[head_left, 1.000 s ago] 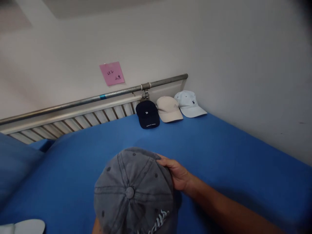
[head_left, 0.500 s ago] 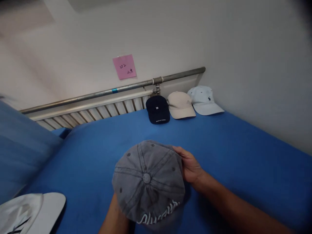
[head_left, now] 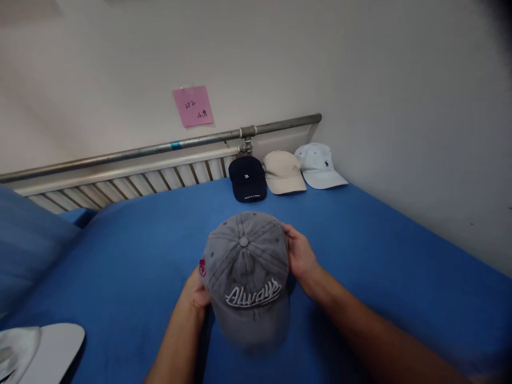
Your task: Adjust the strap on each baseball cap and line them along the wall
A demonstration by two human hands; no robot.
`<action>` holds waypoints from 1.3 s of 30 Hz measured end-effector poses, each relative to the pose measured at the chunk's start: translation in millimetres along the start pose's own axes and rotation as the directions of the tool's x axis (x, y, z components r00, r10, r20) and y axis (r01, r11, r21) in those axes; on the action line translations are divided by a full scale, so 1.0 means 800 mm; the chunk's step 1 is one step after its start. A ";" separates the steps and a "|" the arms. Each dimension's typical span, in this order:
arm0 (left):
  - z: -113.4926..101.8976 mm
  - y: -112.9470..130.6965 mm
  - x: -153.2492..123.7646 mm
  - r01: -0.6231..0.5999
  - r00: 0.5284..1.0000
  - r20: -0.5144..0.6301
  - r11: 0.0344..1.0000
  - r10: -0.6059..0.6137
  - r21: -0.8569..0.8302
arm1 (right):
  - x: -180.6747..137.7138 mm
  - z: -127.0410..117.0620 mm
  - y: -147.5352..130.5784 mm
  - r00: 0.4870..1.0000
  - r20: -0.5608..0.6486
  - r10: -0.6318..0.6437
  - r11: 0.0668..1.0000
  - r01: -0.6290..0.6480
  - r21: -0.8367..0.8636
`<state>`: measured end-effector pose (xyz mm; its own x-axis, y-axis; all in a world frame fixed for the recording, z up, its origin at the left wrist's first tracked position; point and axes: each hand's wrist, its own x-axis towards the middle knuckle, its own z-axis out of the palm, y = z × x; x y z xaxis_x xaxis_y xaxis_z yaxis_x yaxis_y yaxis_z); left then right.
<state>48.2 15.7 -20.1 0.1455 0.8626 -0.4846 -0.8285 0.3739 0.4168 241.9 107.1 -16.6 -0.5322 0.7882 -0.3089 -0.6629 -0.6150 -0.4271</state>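
A washed-grey baseball cap with raised white "Always" lettering is held up over the blue surface, its brim pointing down toward me. My left hand grips its left side, beside a small red tag; the fingertips are hidden by the cap. On the right side my right hand is closed on the cap's edge, fingers partly behind it. Beyond it stand a black cap, a beige cap and a pale blue cap in a row, brims facing me.
A blue sheet covers the bed-like surface. A white cap lies at the lower left, cut off by the frame. Along the back wall run a metal pipe and a radiator, with a pink note above. Blue fabric hangs at left.
The grey cap has been tilted back and moved slightly farther away, so its lettering and brim now face me. My left hand has come into sight at its side. The view has shifted right.
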 end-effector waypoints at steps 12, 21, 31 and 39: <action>0.010 0.007 -0.008 -0.173 0.974 -0.155 0.984 0.166 -0.036 | 0.022 -0.019 0.001 1.000 -0.027 -0.002 0.997 -0.001 -0.077; -0.012 0.026 -0.004 -0.309 0.939 -0.183 0.947 0.290 -0.084 | 0.010 -0.014 0.021 0.985 0.034 0.168 0.986 -0.167 -0.029; -0.060 0.073 -0.003 -0.509 0.860 -0.163 0.833 0.484 -0.214 | -0.005 -0.015 0.050 0.948 0.158 0.276 0.939 -0.231 -0.253; -0.100 0.091 0.003 -0.496 0.858 -0.012 0.821 0.514 -0.284 | -0.016 -0.007 0.068 0.924 0.267 0.274 0.918 -0.168 -0.359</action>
<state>-54.7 17.6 -52.1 -0.3076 0.9278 -0.2111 -0.9057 -0.2175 0.3638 215.7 63.7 -41.0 -0.8140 0.5539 -0.1751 -0.3299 -0.6888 -0.6456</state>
